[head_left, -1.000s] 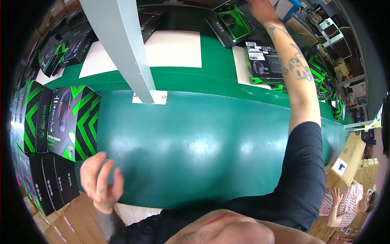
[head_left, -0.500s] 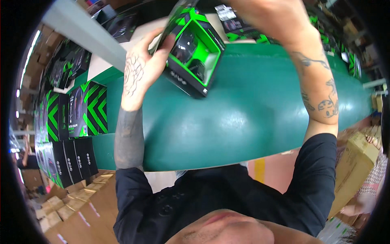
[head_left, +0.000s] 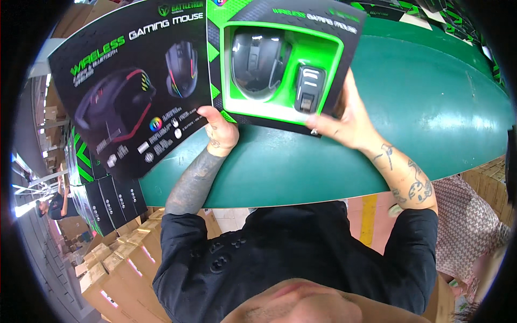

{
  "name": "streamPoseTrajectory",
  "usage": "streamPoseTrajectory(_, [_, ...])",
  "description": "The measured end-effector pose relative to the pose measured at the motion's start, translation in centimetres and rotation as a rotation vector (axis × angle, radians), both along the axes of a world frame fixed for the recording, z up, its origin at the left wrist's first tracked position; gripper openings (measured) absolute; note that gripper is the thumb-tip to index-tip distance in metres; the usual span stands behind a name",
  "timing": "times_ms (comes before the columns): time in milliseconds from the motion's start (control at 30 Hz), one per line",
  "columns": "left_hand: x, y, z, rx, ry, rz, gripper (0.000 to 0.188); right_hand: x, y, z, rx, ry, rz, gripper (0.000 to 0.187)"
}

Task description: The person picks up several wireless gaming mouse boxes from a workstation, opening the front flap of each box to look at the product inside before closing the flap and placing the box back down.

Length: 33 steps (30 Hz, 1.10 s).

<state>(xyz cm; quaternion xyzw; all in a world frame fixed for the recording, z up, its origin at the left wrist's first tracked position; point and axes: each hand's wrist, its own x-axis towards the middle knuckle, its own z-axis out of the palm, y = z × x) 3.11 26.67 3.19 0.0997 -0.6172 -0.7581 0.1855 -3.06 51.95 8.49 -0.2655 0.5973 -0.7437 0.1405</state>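
Held up before me is a black and green computer mouse box (head_left: pixel 349 48), its front flap (head_left: pixel 161 102) swung out to the left. The flap carries printed pictures of a mouse. Inside the bright green window sit a black mouse (head_left: pixel 256 62) and a smaller black piece (head_left: pixel 310 86) to its right. My left hand (head_left: pixel 222 132) grips the lower edge near the fold, its thumb showing in front and its other fingers hidden behind. Wrapped round the lower right corner is my right hand (head_left: pixel 347 121), with its thumb on the front.
A green-topped table (head_left: pixel 258 167) spreads beneath the box. Black and green boxes (head_left: pixel 110 202) are stacked at its left end, with more boxes (head_left: pixel 420 13) along the far right edge. Brown cartons (head_left: pixel 126 269) stand at lower left. Another person (head_left: pixel 62 204) is far left.
The box has come closer and turned to face me, and its flap has opened wide to the left. My right hand has come down from the far side onto the box's right corner.
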Motion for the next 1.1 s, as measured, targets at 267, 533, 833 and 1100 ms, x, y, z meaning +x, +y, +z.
streamPoseTrajectory(267, [1.7,-4.2,-3.1,0.014,-0.042,-0.329,0.102,-0.7,0.7,-0.3,-0.011,0.022,0.121,0.115])
streamPoseTrajectory(533, [2.4,-4.9,-1.6,0.096,-0.019,-0.426,0.094,-1.3,0.9,-1.1,-0.051,-0.079,0.165,0.117])
streamPoseTrajectory(833, [0.9,-4.9,-0.6,0.204,0.045,-0.474,0.092,-2.2,1.2,-1.3,-0.025,-0.004,0.178,0.116])
streamPoseTrajectory(1100, [-0.3,-1.2,5.9,-0.098,-0.043,-0.423,0.094,-1.4,1.0,-1.7,0.182,-0.125,0.313,0.124])
